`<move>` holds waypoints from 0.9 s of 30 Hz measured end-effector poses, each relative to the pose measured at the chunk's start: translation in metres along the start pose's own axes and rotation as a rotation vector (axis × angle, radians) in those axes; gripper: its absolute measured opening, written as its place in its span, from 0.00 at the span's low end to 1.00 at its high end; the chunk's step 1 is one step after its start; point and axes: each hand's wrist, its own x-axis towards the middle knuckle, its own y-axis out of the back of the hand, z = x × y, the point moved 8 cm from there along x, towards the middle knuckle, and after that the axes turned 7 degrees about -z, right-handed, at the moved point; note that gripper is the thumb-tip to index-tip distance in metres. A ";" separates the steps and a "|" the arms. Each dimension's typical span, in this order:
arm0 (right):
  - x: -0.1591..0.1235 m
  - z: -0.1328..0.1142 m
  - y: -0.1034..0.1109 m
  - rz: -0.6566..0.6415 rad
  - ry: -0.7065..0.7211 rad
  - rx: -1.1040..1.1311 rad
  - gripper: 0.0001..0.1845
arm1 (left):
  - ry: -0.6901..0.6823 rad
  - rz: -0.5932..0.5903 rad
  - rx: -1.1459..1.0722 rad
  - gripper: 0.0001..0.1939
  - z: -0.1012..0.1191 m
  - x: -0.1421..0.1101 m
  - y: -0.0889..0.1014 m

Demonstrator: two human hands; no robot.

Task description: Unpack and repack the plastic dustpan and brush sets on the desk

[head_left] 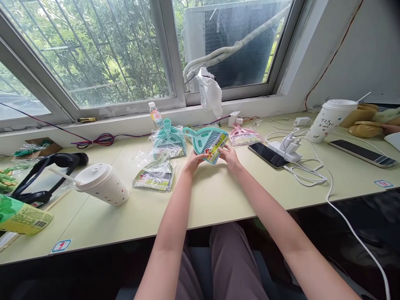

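Between my two hands I hold a teal mini dustpan and brush set (201,139) with a yellow-green label card, tilted above the table. My left hand (194,161) grips its lower left edge, fingers closed on it. At its right side, my right hand (230,158) pinches the label end. Just left of it lie a teal dustpan set (169,139) in clear wrap and, nearer me, a pale green dustpan set (154,176) in a clear bag. Behind my right hand sits a pink dustpan set (243,136).
A lidded white cup (101,183), a black headset (46,175) and a green-yellow bottle (23,214) stand at the left. To the right are a phone (268,155), a power strip (284,151) with cables, another cup (331,118) and a second phone (362,153). A person's hand shows far right.
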 end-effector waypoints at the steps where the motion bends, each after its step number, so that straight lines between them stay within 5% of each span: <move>1: 0.000 0.000 0.002 0.017 -0.010 -0.003 0.12 | 0.005 -0.014 0.013 0.32 -0.001 0.001 -0.001; 10: 0.000 0.005 0.006 0.037 -0.053 0.020 0.09 | 0.008 -0.036 0.067 0.34 -0.002 -0.001 -0.001; 14: 0.002 0.007 0.011 0.061 -0.047 0.058 0.12 | 0.011 -0.051 0.084 0.26 0.001 -0.002 -0.008; 18: 0.005 0.006 0.021 0.096 -0.025 0.101 0.14 | -0.022 0.239 0.230 0.22 0.013 -0.004 0.010; 22: 0.005 0.007 0.032 0.142 -0.031 0.133 0.13 | -0.231 0.581 0.661 0.17 0.056 -0.031 0.028; 27: 0.002 0.009 0.035 0.138 -0.041 0.164 0.13 | -0.205 0.685 0.953 0.28 0.074 -0.050 0.049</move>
